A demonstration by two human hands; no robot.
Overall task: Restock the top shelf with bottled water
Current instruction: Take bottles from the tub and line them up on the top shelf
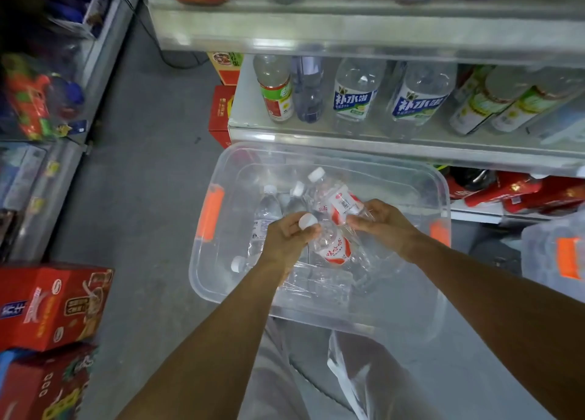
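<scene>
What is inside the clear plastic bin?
The clear bin holds several water bottles; two red-labelled ones are gripped by the hands. Bottles beneath are partly covered.

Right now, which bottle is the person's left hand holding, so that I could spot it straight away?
Find the clear plastic bin with orange handles on the floor below the shelves. Over its middle, two red-and-white-labelled water bottles are held side by side. The left hand grips the nearer bottle round its neck, its white cap pointing left; the other bottle's cap points up towards the shelf.

Both arms are stretched forward and down.
The left hand (286,237) and the right hand (384,221) are each curled around something held.
</scene>
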